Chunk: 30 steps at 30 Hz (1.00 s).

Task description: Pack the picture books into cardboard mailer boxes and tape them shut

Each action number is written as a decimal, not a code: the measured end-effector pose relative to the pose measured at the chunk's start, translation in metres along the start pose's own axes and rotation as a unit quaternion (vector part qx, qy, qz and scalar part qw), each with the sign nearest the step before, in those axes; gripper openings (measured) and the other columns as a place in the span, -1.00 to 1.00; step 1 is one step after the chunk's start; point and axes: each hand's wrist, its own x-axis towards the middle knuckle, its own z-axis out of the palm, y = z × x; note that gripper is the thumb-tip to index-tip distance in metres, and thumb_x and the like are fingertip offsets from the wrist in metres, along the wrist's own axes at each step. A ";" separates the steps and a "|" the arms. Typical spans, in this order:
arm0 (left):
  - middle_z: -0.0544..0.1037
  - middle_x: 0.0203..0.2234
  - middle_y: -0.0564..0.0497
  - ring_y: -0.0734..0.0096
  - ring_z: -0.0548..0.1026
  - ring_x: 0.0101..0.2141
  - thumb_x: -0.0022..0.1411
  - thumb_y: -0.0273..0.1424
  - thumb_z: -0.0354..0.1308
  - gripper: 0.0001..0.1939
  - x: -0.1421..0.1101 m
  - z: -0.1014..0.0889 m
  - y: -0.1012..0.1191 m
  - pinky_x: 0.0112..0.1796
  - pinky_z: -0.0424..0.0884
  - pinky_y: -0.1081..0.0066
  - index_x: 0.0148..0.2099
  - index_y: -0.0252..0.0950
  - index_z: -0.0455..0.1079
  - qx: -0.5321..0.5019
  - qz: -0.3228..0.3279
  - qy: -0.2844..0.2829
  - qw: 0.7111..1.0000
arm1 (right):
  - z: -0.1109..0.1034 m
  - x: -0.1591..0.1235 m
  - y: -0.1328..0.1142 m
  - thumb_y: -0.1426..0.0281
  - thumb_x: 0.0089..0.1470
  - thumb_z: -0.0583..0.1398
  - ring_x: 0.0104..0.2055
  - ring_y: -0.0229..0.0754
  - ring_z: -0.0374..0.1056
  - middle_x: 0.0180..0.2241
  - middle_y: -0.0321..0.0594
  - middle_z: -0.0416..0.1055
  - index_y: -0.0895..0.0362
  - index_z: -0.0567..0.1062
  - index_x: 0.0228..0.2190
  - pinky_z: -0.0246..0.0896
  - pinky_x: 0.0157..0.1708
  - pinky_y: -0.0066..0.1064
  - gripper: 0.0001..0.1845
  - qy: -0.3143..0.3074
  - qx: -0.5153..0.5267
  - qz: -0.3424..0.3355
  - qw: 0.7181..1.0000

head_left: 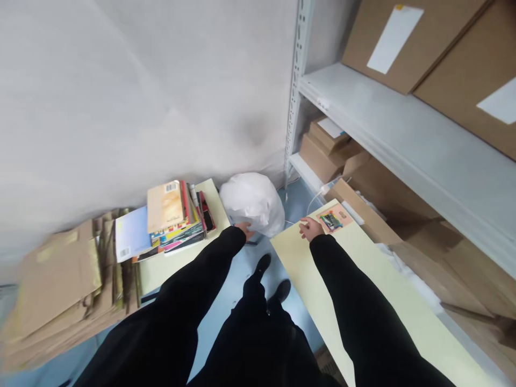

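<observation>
My left hand reaches down to the lower edge of a stuffed white plastic bag that stands on the blue floor; its fingers curl against the bag, and I cannot see whether they grip it. My right hand hovers over the far corner of a pale yellow table, fingers loosely apart and holding nothing. Just beyond it lies a small pink card with colourful items. Both arms wear black sleeves.
A stack of books and magazines lies on a second pale table at left, with flattened cardboard beside it. Metal shelving with cardboard boxes fills the right. My black shoes stand on the floor between the tables.
</observation>
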 end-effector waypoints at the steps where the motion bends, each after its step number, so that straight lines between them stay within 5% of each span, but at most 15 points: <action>1: 0.52 -0.49 -0.05 0.32 0.49 -0.44 0.00 -0.38 0.15 -0.59 -0.002 -0.013 -0.014 -0.33 0.34 0.40 -0.07 -0.44 0.32 0.027 -0.009 0.018 0.999 | 0.008 0.006 -0.013 0.40 -0.04 0.10 -0.67 -0.37 0.30 -0.54 -0.32 0.43 0.14 0.37 -0.17 0.21 -0.60 -0.53 -0.68 -0.004 -0.035 -0.028 0.999; 5: 0.52 -0.30 -0.06 0.31 0.46 -0.25 0.05 -0.41 0.10 -0.63 0.015 -0.052 -0.051 -0.20 0.30 0.39 -0.04 -0.33 0.31 0.086 -0.006 0.067 0.994 | 0.052 0.045 -0.054 0.45 -0.10 0.16 -0.48 -0.28 0.37 -0.40 -0.27 0.47 0.12 0.35 -0.11 0.24 -0.37 -0.45 -0.58 -0.025 -0.177 -0.161 0.971; 9: 0.44 -0.12 -0.06 0.21 0.32 -0.06 0.05 -0.39 0.10 -0.67 0.066 -0.072 -0.074 -0.08 0.19 0.25 -0.08 -0.21 0.34 0.142 0.016 0.091 0.985 | 0.115 0.102 -0.085 0.45 -0.12 0.19 -0.34 -0.22 0.36 -0.33 -0.24 0.46 0.12 0.40 -0.17 0.21 -0.25 -0.40 -0.63 -0.057 -0.219 -0.213 0.950; 13: 0.41 -0.10 -0.09 0.12 0.23 -0.03 0.06 -0.37 0.09 -0.77 0.116 -0.075 -0.087 -0.03 0.04 0.05 -0.18 -0.21 0.40 0.225 0.055 0.146 0.962 | 0.184 0.151 -0.107 0.40 -0.08 0.20 -0.21 -0.19 0.30 -0.21 -0.16 0.39 0.13 0.42 -0.19 0.18 -0.18 -0.39 -0.68 -0.069 -0.261 -0.264 0.926; 17: 0.39 -0.13 -0.16 0.08 0.20 -0.05 0.07 -0.42 0.06 -0.79 0.140 -0.065 -0.086 -0.03 -0.06 -0.05 -0.20 -0.26 0.41 0.245 0.051 0.186 0.950 | 0.231 0.181 -0.115 0.40 -0.07 0.20 -0.06 -0.06 0.18 -0.08 -0.08 0.30 0.11 0.43 -0.23 0.16 -0.20 -0.28 -0.72 -0.045 -0.346 -0.296 0.889; 23: 0.43 -0.32 -0.14 0.15 0.23 -0.11 0.09 -0.63 -0.14 -0.68 0.148 -0.060 -0.076 -0.03 -0.08 -0.01 -0.35 -0.30 0.43 0.234 0.056 0.176 0.955 | 0.243 0.196 -0.108 0.53 0.03 0.05 0.04 -0.01 0.05 0.01 -0.02 0.22 0.19 0.45 -0.37 0.04 -0.16 -0.21 -0.83 -0.024 -0.392 -0.378 0.838; 30: 0.40 -0.16 -0.09 0.20 0.25 -0.07 0.13 -0.53 -0.12 -0.72 0.141 -0.078 -0.059 -0.01 -0.07 0.01 -0.14 -0.21 0.30 0.132 0.034 0.232 0.963 | 0.199 0.190 -0.134 0.49 0.03 -0.01 -0.09 -0.10 0.17 -0.19 -0.05 0.33 0.18 0.37 -0.37 0.03 -0.10 -0.29 -0.83 0.064 -0.208 -0.362 0.906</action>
